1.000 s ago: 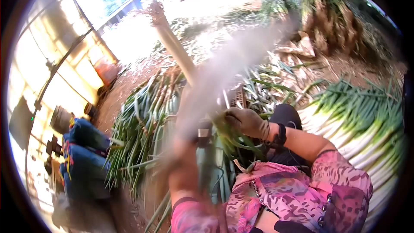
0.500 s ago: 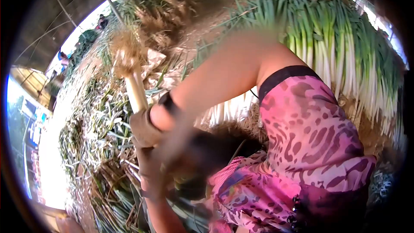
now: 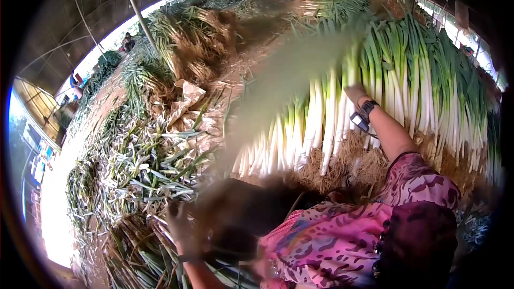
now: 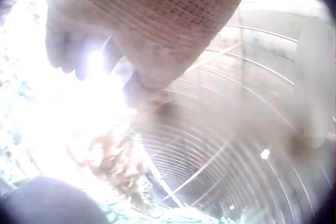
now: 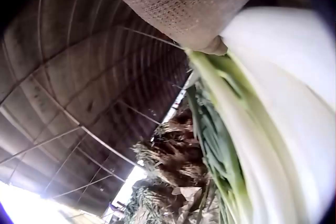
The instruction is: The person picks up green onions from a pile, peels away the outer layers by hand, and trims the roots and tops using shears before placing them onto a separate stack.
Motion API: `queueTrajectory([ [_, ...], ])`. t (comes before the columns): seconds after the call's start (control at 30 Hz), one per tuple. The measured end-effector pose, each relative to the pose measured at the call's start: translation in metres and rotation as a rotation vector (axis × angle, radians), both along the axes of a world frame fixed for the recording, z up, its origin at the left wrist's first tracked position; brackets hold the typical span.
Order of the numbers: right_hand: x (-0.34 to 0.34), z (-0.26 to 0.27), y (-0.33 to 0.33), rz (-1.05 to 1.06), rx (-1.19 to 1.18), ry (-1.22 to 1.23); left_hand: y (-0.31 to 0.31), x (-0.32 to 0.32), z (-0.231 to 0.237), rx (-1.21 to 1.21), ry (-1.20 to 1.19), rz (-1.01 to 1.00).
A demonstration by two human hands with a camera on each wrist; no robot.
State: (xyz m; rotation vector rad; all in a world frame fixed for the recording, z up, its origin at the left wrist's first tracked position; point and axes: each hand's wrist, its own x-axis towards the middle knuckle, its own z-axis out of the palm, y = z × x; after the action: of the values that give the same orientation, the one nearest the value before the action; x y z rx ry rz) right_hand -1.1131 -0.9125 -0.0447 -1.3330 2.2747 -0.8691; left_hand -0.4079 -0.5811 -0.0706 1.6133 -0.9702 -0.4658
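My right hand (image 3: 355, 94), in a knit glove, reaches out to the row of leeks and grips a leek (image 3: 340, 120) high on its white stalk. Seen from the right wrist, the gloved thumb presses beside pale stalks, and a white leek stalk (image 5: 286, 50) runs close past the camera; the other fingers are hidden. My left hand (image 3: 182, 223), also gloved and blurred, hangs low at the left over the trimmings. In the left wrist view its fingers (image 4: 63, 58) curl loosely with nothing between them.
Many leeks (image 3: 423, 85) lie side by side, green tops away, brown roots (image 3: 358, 166) towards me. Loose peeled leaves (image 3: 144, 155) cover the ground at the left, with unpeeled leeks (image 3: 139, 257) nearer. Rooty bundles (image 3: 198, 48) stand behind, by a metal pole (image 3: 136, 8). A dark knee is between the hands.
The view has swung right. Both hands were together on a rooted leek at the left; the left has let go, and the right has moved right to the leek row.
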Motion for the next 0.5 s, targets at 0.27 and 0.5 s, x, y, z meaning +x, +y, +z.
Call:
queueTrajectory([
  [0.27,-0.005,0.0,0.009,0.073,0.145,0.241,0.084,-0.06,-0.141,0.861,0.463,-0.043],
  [0.5,0.132,0.077,0.06,0.348,-0.17,0.86,0.11,-0.117,-0.217,0.259,-0.029,-0.46],
])
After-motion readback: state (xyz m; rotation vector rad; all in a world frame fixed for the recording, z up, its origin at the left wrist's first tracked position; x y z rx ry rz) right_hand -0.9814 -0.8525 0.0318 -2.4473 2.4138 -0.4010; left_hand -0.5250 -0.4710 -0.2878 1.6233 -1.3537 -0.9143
